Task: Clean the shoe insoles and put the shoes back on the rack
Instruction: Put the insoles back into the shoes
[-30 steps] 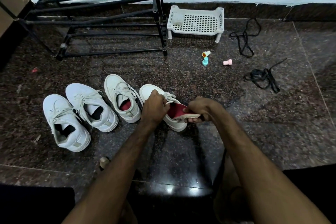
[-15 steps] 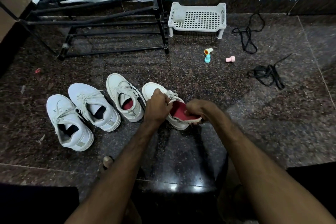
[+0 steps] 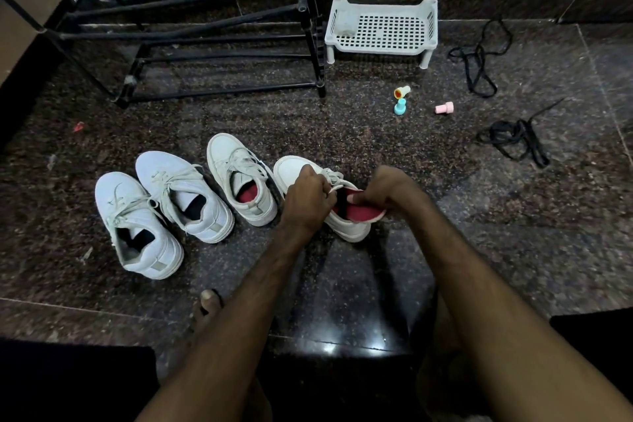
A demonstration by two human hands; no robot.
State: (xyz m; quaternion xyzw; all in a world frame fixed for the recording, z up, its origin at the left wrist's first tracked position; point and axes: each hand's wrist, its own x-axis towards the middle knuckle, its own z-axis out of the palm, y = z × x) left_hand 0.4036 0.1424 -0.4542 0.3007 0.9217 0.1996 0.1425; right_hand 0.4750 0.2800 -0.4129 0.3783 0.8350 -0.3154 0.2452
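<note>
Several white sneakers stand in a row on the dark granite floor. My left hand grips the tongue and laces of the rightmost sneaker. My right hand pinches the red insole at the shoe's heel opening, with the insole partly inside. Just to its left stands another sneaker with a red insole inside. Two more sneakers with dark interiors sit further left. The black metal shoe rack stands at the back left, with nothing on its bars.
A white perforated plastic stand sits beside the rack. Small caps, yellow, blue and pink, lie on the floor. Two bundles of black laces lie at the right. My bare toe shows near the bottom.
My right hand has slid toward the shoe's opening, pushing the red insole further in. My left hand keeps its grip on the tongue. The view has shifted slightly.
</note>
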